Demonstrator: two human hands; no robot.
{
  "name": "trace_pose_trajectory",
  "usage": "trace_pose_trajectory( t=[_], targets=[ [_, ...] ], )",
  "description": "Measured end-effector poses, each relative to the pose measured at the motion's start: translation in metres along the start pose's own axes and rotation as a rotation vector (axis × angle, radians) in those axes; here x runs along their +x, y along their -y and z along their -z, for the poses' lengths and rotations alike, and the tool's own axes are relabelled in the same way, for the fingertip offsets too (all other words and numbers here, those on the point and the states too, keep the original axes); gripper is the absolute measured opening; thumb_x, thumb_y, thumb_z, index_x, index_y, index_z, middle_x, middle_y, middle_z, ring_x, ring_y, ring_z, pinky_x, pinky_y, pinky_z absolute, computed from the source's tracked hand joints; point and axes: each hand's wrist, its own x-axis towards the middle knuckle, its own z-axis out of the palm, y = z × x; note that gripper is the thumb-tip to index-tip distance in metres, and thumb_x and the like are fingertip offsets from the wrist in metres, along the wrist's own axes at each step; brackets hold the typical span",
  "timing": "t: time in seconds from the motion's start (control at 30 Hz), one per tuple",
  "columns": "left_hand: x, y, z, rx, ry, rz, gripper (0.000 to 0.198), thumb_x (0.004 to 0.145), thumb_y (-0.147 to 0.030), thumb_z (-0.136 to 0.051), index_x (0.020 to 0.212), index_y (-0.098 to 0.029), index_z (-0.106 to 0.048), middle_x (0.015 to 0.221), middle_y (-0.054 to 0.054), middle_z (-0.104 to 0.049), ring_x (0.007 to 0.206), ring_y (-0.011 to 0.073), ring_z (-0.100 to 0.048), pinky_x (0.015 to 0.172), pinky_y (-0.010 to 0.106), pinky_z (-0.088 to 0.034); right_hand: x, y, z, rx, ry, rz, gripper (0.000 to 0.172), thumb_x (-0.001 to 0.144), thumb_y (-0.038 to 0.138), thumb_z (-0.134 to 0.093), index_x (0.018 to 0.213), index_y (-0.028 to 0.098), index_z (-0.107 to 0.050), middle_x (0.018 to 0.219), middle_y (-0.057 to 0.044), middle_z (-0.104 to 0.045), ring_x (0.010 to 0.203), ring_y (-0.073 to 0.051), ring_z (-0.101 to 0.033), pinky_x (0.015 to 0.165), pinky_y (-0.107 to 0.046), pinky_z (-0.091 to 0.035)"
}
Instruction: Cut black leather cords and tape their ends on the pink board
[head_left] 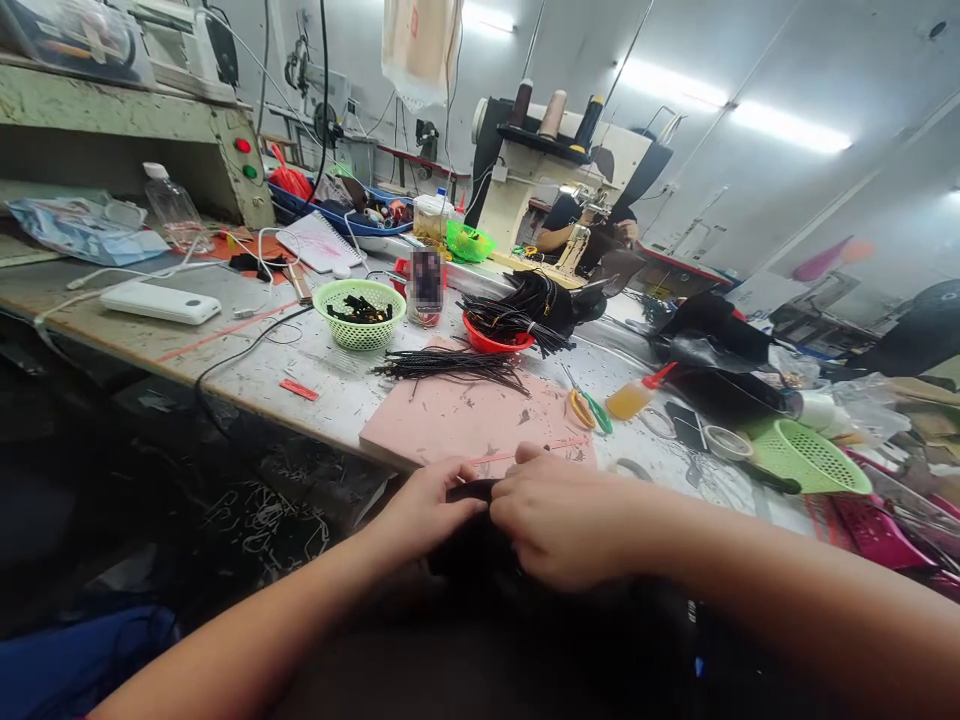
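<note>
Both hands meet at the table's front edge over a dark piece of material (474,490), whose lower part blends into the black below. My left hand (439,505) pinches its upper edge between thumb and fingers. Beside it my right hand (551,515) is closed with curled fingers on the same piece; its fingertips are partly hidden. Just beyond the hands lies a pink board (450,425) with scraps on it. A bundle of black cords (454,368) rests across its far edge. Scissors (589,402) with orange and green handles lie at its right.
A sewing machine (574,185) with thread cones stands behind. A red bowl (499,338) of black cords, a light green basket (360,315), an oil bottle (637,395) and a green basket (814,455) surround the board. A power bank (161,302) lies left. Another person (592,225) sits beyond.
</note>
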Motion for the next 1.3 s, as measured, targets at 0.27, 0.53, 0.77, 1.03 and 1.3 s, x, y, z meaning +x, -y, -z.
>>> trace_pose_trajectory(
  t=[0.27, 0.53, 0.77, 1.03, 1.3],
  targets=[
    [-0.019, 0.005, 0.000, -0.610, 0.147, 0.211, 0.029, 0.059, -0.017, -0.067, 0.086, -0.015, -0.057, 0.075, 0.000, -0.066, 0.066, 0.0137, -0.060, 0.062, 0.025, -0.044, 0.003, -0.018, -0.031, 0.341, -0.169, -0.166, 0.020, 0.070, 0.013, -0.063, 0.087, 0.020, -0.056, 0.078, 0.000, -0.066, 0.077, -0.018, -0.057, 0.082, -0.035, -0.035],
    [-0.022, 0.009, -0.012, -0.485, -0.029, 0.156, 0.023, 0.064, -0.019, -0.063, 0.086, -0.013, -0.063, 0.074, 0.004, -0.067, 0.074, 0.0189, -0.060, 0.063, 0.027, -0.046, 0.010, -0.006, -0.048, 0.325, -0.303, -0.269, 0.007, 0.080, 0.022, -0.055, 0.076, 0.017, -0.057, 0.077, -0.002, -0.065, 0.077, -0.017, -0.058, 0.092, -0.044, -0.024],
    [-0.025, 0.008, -0.014, -0.479, 0.100, 0.140, 0.025, 0.068, -0.018, -0.057, 0.091, -0.015, -0.065, 0.076, 0.002, -0.068, 0.074, 0.0177, -0.060, 0.065, 0.026, -0.046, 0.011, -0.001, -0.063, 0.282, -0.342, -0.302, 0.014, 0.083, 0.023, -0.050, 0.072, 0.017, -0.055, 0.073, -0.002, -0.063, 0.077, -0.017, -0.057, 0.093, -0.045, -0.023],
    [-0.025, 0.007, -0.013, -0.343, 0.109, 0.094, 0.035, 0.069, -0.013, -0.051, 0.102, -0.016, -0.062, 0.093, 0.003, -0.068, 0.087, 0.0203, -0.060, 0.080, 0.031, -0.046, 0.015, 0.002, -0.065, 0.244, -0.387, -0.347, 0.016, 0.083, 0.025, -0.051, 0.070, 0.017, -0.055, 0.067, -0.001, -0.061, 0.071, -0.016, -0.056, 0.093, -0.044, -0.024],
    [-0.024, 0.010, -0.013, -0.289, 0.116, 0.056, 0.036, 0.072, -0.012, -0.049, 0.105, -0.020, -0.061, 0.098, 0.001, -0.067, 0.091, 0.0199, -0.059, 0.081, 0.030, -0.046, 0.015, 0.002, -0.068, 0.240, -0.404, -0.373, 0.016, 0.083, 0.025, -0.051, 0.070, 0.017, -0.055, 0.068, -0.002, -0.063, 0.070, -0.016, -0.057, 0.092, -0.043, -0.024]
  ],
)
